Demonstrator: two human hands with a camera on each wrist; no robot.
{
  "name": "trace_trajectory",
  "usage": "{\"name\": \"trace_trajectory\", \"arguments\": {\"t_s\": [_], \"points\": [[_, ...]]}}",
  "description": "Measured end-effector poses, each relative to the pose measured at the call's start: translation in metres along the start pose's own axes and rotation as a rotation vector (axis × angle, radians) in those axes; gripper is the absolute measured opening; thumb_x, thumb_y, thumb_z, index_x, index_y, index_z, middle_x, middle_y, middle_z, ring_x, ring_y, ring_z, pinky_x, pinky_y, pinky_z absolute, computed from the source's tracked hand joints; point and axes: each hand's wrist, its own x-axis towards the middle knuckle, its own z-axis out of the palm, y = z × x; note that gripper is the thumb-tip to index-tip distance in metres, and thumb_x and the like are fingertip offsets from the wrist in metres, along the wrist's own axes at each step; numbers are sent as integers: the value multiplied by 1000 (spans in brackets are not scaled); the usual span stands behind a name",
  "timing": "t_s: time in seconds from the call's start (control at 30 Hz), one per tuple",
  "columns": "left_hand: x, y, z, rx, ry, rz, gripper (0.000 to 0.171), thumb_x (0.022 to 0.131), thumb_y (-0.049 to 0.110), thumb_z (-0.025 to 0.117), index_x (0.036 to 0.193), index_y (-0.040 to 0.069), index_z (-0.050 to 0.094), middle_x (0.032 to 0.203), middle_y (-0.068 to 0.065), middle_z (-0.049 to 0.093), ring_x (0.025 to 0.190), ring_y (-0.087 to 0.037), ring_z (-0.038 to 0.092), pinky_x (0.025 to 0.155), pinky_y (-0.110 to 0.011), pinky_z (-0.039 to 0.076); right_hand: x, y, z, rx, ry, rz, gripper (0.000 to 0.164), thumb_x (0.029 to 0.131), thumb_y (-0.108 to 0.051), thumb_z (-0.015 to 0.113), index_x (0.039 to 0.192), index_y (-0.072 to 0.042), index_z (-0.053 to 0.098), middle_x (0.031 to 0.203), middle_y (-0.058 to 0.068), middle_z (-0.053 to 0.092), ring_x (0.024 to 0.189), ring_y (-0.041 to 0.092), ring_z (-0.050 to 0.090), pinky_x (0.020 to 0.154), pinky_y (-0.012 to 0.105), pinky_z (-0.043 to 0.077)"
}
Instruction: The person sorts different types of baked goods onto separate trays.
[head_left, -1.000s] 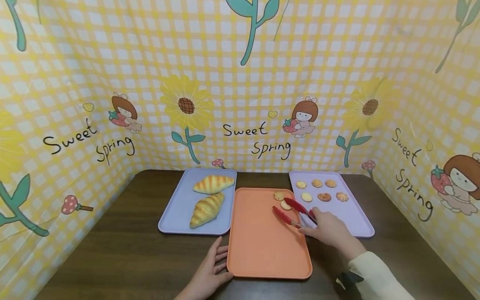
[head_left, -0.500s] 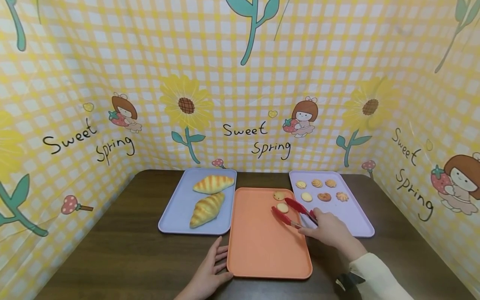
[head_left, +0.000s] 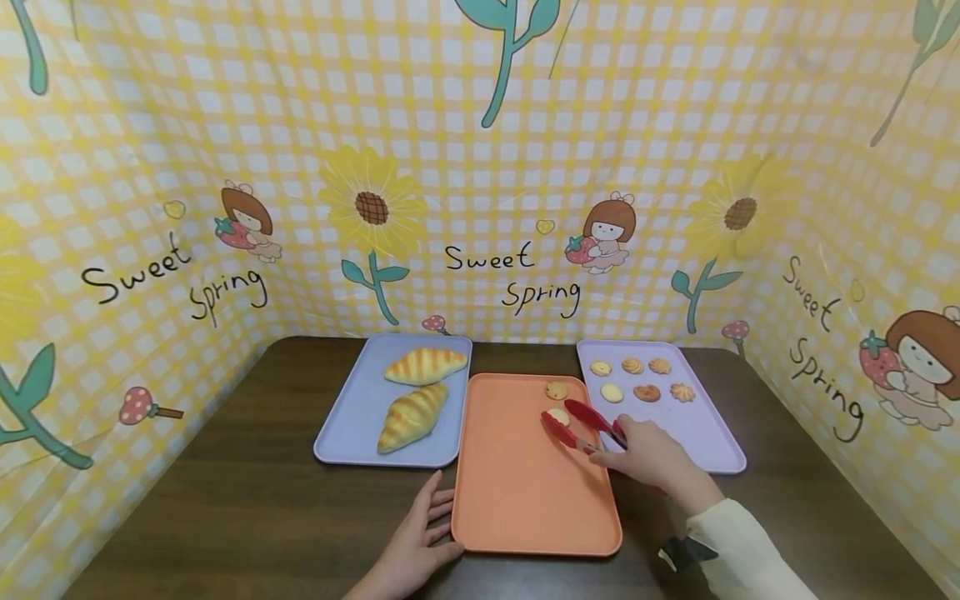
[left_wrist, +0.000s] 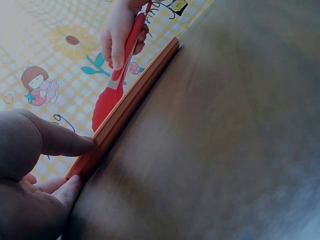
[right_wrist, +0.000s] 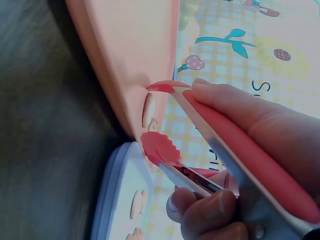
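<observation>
My right hand (head_left: 656, 458) holds a pair of red-tipped tongs (right_wrist: 160, 147), thumb on one arm and fingers curled round the other. The tong tips stand apart over the right side of an orange tray (head_left: 525, 500). Between them lies a round pale cookie (head_left: 557, 416), partly hidden by the left tip in the head view. A speckled cookie (head_left: 556, 390) lies just behind it on the tray. My left hand (head_left: 412, 537) touches the tray's near left corner, its fingers stretched along the side and its thumb at the front edge.
Two croissants (head_left: 412, 417) lie on a blue tray (head_left: 345, 442) at the left. Several cookies (head_left: 646, 392) sit in two rows on a lilac tray (head_left: 720, 454) at the right. A checked cloth (head_left: 480, 167) hangs behind the dark wooden table (head_left: 225, 508).
The pale cookie has shifted left, from beside the right tong tip to close by the left one. The tongs have moved slightly left. My left hand stays at the tray.
</observation>
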Motion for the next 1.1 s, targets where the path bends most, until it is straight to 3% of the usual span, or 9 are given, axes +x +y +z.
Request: {"name": "trace_trajectory", "arguments": {"t_s": [0.4, 1.1], "points": [[2, -2, -1, -1, -2, 2, 95, 81, -15, 69, 150, -15, 4, 142, -37, 34, 131, -53, 35, 103, -42, 47, -9, 2, 11, 41, 74, -39, 46, 80, -41, 81, 91, -5, 55, 63, 3, 46, 56, 16, 46, 47, 28, 33], [0, 0, -1, -18, -14, -12, 94, 83, -12, 68, 150, -15, 2, 144, -37, 32, 133, -52, 34, 104, -42, 46, -7, 11, 13, 60, 75, -2, 52, 79, -45, 80, 101, -3, 57, 67, 3, 48, 59, 17, 48, 48, 28, 35]]}}
